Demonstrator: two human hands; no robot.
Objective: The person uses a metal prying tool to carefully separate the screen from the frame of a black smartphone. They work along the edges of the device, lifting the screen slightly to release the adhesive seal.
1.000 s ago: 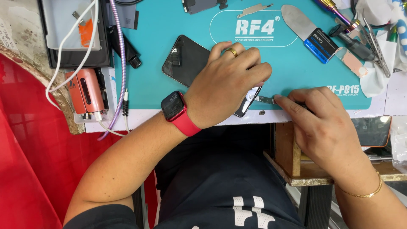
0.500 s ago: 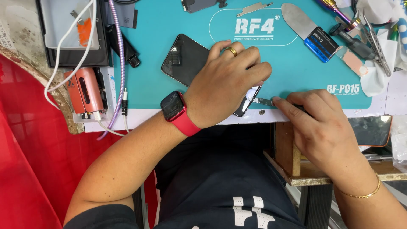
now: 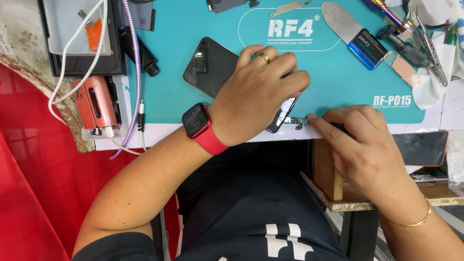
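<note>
A dark phone [image 3: 215, 67] lies slantwise on the teal mat [image 3: 183, 92] near the front edge of the counter [image 3: 449, 118]. The left hand [image 3: 258, 94] lies flat over the phone's lower half, fingers spread and pressing down, so only the upper half and one bottom corner show. Its grip is a loose hold from above, not a closed fist; how the thumb sits underneath cannot be made out. A red watch [image 3: 198, 123] sits on that wrist and a gold ring [image 3: 264, 57] on one finger.

The right hand [image 3: 360, 147] is closed on a thin metal tool [image 3: 295, 121], whose tip touches the phone's bottom corner; its handle is hidden under the fingers.

At the top right, a flat metal blade [image 3: 340, 21], a blue holder [image 3: 367, 48] and tweezers [image 3: 427, 41] lie well apart from the phone, partly cut off. White cables [image 3: 72, 63] cross a dark tray [image 3: 79, 38] at the left.
</note>
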